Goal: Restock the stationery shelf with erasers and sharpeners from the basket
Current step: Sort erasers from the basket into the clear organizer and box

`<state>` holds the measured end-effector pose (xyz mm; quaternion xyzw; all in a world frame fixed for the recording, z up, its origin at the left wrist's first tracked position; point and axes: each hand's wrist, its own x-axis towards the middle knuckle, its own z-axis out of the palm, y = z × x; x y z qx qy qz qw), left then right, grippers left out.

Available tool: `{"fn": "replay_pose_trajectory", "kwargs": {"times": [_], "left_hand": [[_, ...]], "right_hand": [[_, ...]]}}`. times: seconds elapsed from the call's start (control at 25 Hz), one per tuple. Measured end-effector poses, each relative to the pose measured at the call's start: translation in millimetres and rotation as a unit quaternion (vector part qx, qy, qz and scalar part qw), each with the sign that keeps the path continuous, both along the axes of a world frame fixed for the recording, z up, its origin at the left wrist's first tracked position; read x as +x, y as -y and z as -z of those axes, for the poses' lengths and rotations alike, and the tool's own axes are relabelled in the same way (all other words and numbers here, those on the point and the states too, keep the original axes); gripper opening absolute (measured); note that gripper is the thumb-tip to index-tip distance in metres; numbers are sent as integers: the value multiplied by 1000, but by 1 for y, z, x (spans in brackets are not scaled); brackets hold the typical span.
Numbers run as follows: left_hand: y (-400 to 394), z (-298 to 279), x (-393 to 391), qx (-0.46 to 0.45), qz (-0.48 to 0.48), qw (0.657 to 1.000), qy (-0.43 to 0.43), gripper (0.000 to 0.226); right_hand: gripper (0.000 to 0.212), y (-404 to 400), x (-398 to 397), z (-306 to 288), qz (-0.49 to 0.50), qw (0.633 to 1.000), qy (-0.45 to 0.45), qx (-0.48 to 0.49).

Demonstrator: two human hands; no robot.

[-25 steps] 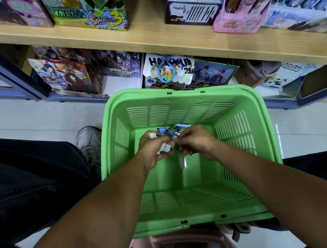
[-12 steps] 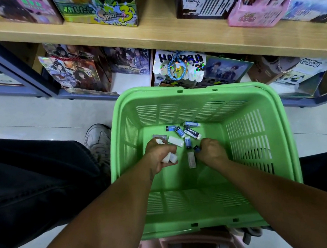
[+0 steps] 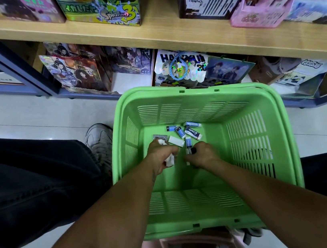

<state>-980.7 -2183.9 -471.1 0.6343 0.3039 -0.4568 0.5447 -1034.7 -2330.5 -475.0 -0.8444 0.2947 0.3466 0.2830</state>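
Reaching down into the green basket, both hands work side by side near its floor, close together but not touching. Left of the left hand, outside the basket wall, a grey shoe rests on the pale floor beside a dark trouser leg. The left hand has its fingers curled around several white erasers, whose ends stick out below the fingers. Just beyond its knuckles lie a clear-wrapped piece and a bare white eraser. The right hand pinches a small dark item at its fingertips; what it is cannot be told. Beyond both hands, toward the basket's far wall, lies a loose cluster of blue-sleeved erasers. Farther beyond and above, the wooden shelf carries boxed goods.
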Motion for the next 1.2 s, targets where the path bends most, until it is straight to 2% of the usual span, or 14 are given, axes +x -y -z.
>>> {"fn": "replay_pose_trajectory", "kwargs": {"times": [0.16, 0.28, 0.4, 0.44, 0.48, 0.52, 0.56, 0.6, 0.68, 0.8, 0.88, 1.0, 1.12, 1.2], "left_hand": [[6, -9, 3, -67, 1, 997, -27, 45], [5, -12, 2, -80, 6, 997, -13, 45], [4, -10, 1, -79, -17, 997, 16, 46], [5, -10, 0, -76, -20, 997, 21, 46], [5, -9, 0, -69, -28, 997, 27, 41], [5, -10, -1, -60, -39, 997, 33, 34], [6, -10, -1, -51, -58, 996, 37, 31], [5, -9, 0, -46, -81, 995, 42, 30], [2, -6, 1, -34, -121, 991, 52, 30], [2, -1, 0, -9, -149, 987, 58, 24], [6, -3, 2, -5, -147, 987, 62, 25], [8, -16, 5, -23, -137, 989, 56, 38], [11, -47, 4, -67, -94, 991, 66, 42], [16, -79, 11, -90, -40, 992, 81, 39]], "right_hand": [[9, -4, 13, -11, 134, 971, 39, 195], [25, -14, 14, -18, 156, 940, 46, 300], [41, -11, 16, -24, 219, 891, 14, 398], [40, -11, 18, -25, 233, 893, 11, 386], [36, -10, 22, -23, 214, 921, 25, 325], [32, -10, 26, -20, 136, 966, 59, 210], [28, -9, 29, -16, 21, 991, 99, 82], [26, -10, 31, -12, -88, 987, 131, -13], [28, -16, 30, -5, -243, 955, 147, -87], [36, -26, 23, 6, -354, 908, 144, -170], [38, -27, 21, 7, -340, 914, 135, -174], [32, -17, 25, -8, -228, 960, 122, -105], [20, -2, 35, -43, -151, 978, 133, -55], [14, 7, 41, -77, -140, 982, 128, -23]]}}
